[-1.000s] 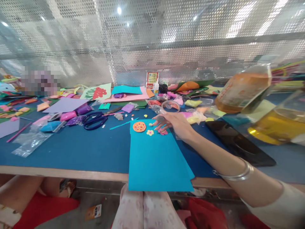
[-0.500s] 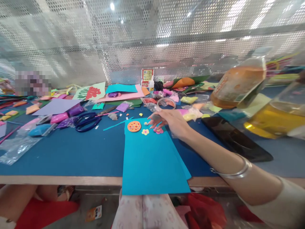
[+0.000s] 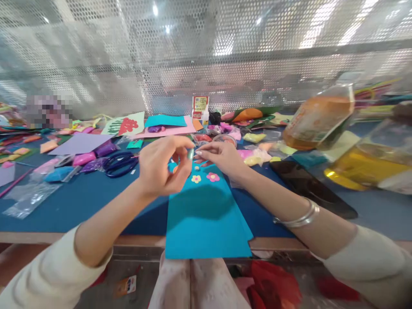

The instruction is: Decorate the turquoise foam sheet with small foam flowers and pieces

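A turquoise sheet [image 3: 206, 219] lies on the blue table [image 3: 96, 201] and overhangs its front edge. A yellow flower [image 3: 196, 179] and a pink flower [image 3: 212, 176] are stuck near the sheet's far end. My left hand [image 3: 162, 167] hovers above that end, thumb and forefinger pinched on a small pale bit I cannot make out. It covers most of the orange dotted disc. My right hand [image 3: 219, 156] meets it from the right, fingertips closed toward the same bit. A silver bangle [image 3: 298, 219] sits on my right wrist.
Purple scissors [image 3: 119, 163], clay bags [image 3: 61, 173] and paper sheets [image 3: 80, 143] litter the left and back. A black tablet [image 3: 312, 189] lies to the right, near a tilted orange drink bottle [image 3: 317, 118] and a yellow-liquid container [image 3: 367, 165]. Perforated metal screen behind.
My left hand has come into view from below and risen over the sheet's far end. My right hand lifted off the pink flower and moved up to meet it.
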Tool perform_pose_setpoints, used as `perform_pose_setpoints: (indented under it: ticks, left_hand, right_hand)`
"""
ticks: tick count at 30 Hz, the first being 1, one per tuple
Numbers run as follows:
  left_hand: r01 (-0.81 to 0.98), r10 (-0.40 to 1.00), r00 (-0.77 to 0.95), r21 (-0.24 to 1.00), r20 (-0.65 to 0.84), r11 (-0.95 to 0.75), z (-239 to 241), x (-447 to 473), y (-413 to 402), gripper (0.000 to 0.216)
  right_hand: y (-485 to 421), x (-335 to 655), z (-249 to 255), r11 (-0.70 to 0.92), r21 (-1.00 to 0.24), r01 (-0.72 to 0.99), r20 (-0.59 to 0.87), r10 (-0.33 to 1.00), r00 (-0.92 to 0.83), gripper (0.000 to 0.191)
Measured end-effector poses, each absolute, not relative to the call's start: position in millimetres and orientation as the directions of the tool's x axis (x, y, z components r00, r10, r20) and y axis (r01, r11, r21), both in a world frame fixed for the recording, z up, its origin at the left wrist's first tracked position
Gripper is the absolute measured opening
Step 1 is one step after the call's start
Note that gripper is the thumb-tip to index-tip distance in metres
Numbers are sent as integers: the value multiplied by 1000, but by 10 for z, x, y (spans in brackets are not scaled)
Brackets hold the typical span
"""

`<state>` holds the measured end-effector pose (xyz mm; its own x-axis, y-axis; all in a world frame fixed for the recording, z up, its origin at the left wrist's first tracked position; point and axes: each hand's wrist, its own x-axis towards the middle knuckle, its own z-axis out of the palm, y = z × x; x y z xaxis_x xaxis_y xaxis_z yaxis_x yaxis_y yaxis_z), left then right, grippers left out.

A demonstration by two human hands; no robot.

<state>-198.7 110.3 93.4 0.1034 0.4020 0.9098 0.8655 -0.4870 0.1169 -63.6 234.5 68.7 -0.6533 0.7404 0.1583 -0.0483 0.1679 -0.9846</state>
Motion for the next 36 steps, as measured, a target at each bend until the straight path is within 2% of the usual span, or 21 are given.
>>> perform_pose_setpoints:
  ticks: [2, 3, 5, 7, 8, 10, 13, 16, 19, 23, 28, 30, 31, 33, 35, 36]
  left_hand:
    - [863, 409, 210, 27, 888, -504, 858, -2011, 1329, 10]
    - [865, 441, 177, 75, 880, -496, 808, -2017, 1421, 9]
    - [810, 571, 13, 327, 821, -487, 713, -2015, 1524, 10]
    - [630, 697, -160, 616, 699, -473, 661, -1996, 1520, 15]
    - [514, 736, -219, 717, 641, -471, 659, -1982, 1493, 16]
    - [294, 769, -313, 827, 557, -480, 687, -1946, 1431, 15]
    - [45, 808, -380, 882, 450, -470, 737, -1892, 1394, 16]
    - [-113, 872, -369, 916, 322, -386, 723, -1861, 1429, 19]
    - [-204, 907, -349, 926, 235, -318, 682, -1857, 1468, 21]
    - [-247, 920, -330, 922, 210, -299, 674, -1871, 1481, 16]
    - [-133, 910, -306, 934, 279, -331, 672, -1909, 1477, 13]
    - [3, 885, -287, 924, 366, -381, 658, -1943, 1466, 17]
    - [134, 852, -281, 897, 442, -421, 650, -1962, 1458, 17]
    - [496, 745, -202, 722, 636, -482, 634, -2000, 1443, 14]
    - [786, 633, -15, 401, 774, -471, 612, -2032, 1445, 13]
    - [855, 599, 81, 254, 797, -453, 596, -2046, 1456, 18]
  right_hand:
    - [2373, -645, 659, 49, -996, -72, 84, 752, -654, 5]
    - [2384, -639, 636, -5, -996, -83, 52, 749, -660, 7]
    - [2388, -617, 590, -82, -991, -106, 13, 728, -685, 8]
    - [2365, -593, 566, -118, -985, -126, 4, 714, -700, 8]
    - [2345, -585, 566, -126, -984, -130, 1, 715, -700, 8]
    - [2301, -578, 584, -132, -984, -124, -11, 727, -687, 10]
    - [2245, -588, 622, -134, -986, -97, -31, 725, -688, 11]
    - [2216, -604, 632, -130, -986, -106, -19, 713, -701, 11]
    - [2206, -614, 618, -129, -983, -134, 3, 710, -704, 12]
    - [2198, -605, 616, -126, -984, -126, 8, 674, -739, 12]
    - [2197, -581, 628, -101, -989, -109, 12, 676, -737, 12]
    - [2206, -575, 629, -106, -989, -102, 5, 670, -742, 11]
    - [2212, -572, 629, -117, -988, -105, 0, 668, -744, 10]
    - [2227, -569, 629, -142, -982, -126, -4, 678, -735, 11]
    - [2237, -565, 628, -155, -976, -151, 1, 696, -718, 19]
    - [2237, -563, 628, -160, -974, -160, 4, 696, -718, 22]
